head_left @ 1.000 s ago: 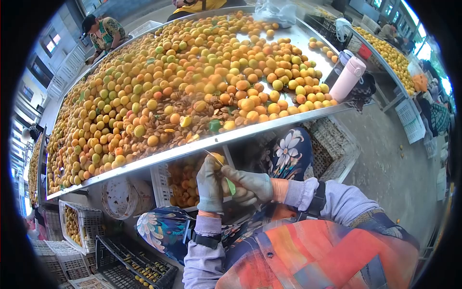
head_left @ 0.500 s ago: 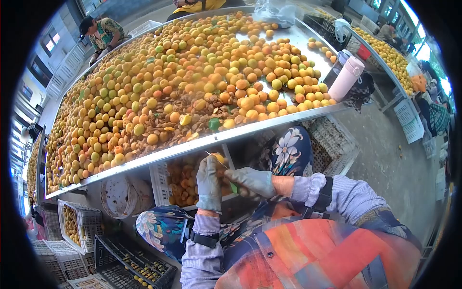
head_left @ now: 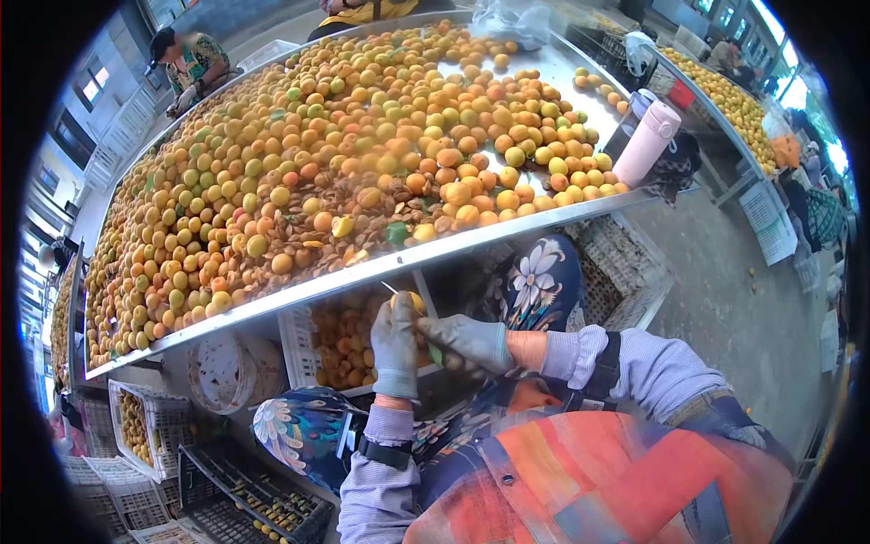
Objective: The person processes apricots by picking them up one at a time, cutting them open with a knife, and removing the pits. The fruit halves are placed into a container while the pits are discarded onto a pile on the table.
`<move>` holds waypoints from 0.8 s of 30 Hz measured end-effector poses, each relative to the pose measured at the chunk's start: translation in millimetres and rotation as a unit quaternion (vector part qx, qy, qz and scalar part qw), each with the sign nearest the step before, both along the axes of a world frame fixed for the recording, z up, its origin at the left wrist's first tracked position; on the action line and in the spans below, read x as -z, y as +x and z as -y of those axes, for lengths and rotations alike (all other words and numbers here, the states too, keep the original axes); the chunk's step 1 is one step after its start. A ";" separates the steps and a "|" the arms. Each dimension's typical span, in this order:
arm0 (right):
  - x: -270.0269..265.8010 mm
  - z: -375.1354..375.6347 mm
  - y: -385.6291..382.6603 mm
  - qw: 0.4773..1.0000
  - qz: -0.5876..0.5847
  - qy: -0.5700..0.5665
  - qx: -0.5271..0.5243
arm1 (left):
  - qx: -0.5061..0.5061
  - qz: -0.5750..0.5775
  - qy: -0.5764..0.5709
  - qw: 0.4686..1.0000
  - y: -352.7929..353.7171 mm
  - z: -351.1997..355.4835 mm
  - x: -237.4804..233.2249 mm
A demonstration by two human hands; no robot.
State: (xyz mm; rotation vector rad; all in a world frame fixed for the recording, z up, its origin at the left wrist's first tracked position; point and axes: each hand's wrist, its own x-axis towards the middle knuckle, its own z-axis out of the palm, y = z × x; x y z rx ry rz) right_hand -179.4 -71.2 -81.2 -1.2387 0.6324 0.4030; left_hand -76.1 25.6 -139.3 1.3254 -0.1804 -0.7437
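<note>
Tucked deeper between the gloves than a second ago, a slim green item (head_left: 435,354) shows only in part beside the curled fingers of the right hand (head_left: 471,343). Those fingers reach across to the left glove; what they grip, if anything, cannot be told from here. Fingers drawn together, the left hand (head_left: 395,337) clamps an apricot (head_left: 417,302), seen just past the fingertips, with a thin pale point (head_left: 389,286) jutting above. Both hands work near the edge of a metal-rimmed table (head_left: 399,260), over a white plastic crate (head_left: 297,346) partly filled with more fruit. Heaped apricots (head_left: 227,190) cover much of the tabletop, around a patch of brown pieces (head_left: 362,204). A pink bottle (head_left: 647,145) stands upright at the right corner, and a clear plastic bag (head_left: 510,22) lies at the far edge. Across the heap, a co-worker (head_left: 195,62) in a patterned top bends over the table's far left side.
</note>
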 end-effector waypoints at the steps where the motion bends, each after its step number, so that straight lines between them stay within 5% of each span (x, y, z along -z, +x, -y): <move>1: 3.0 0.3 -0.7 1.000 0.000 0.000 0.000 | 0.000 0.000 0.000 1.000 -0.1 0.3 2.6; 3: 11.9 1.7 -3.0 0.980 0.028 0.198 0.000 | -0.004 -0.019 -0.035 0.999 0.0 0.6 8.1; 7: 15.9 -2.8 -4.8 0.959 0.041 0.280 0.012 | 0.059 0.082 0.027 0.994 6.3 -12.5 11.5; 9: 17.9 -2.0 -3.7 0.934 0.052 0.355 0.006 | 0.083 -0.089 -0.066 0.990 10.1 -13.2 20.9; 13: 11.0 -4.6 -2.0 0.926 0.060 0.373 0.002 | 0.058 -0.128 -0.100 0.985 2.3 -15.8 9.1; 15: 13.2 -4.9 -3.1 0.924 0.076 0.374 -0.009 | 0.052 -0.277 -0.189 0.941 -0.2 -14.4 12.7; 18: 27.9 -4.5 -3.6 0.911 0.084 0.402 -0.026 | 0.084 -0.264 -0.205 0.939 -2.9 -15.9 8.5; 22: 16.2 -7.0 -2.5 0.943 0.089 0.319 -0.017 | 0.031 -0.273 -0.203 0.940 -5.1 -11.2 7.5; 24: 8.2 -8.8 -3.2 0.995 0.072 0.064 -0.023 | 0.025 -0.232 -0.224 0.946 1.2 -11.5 19.0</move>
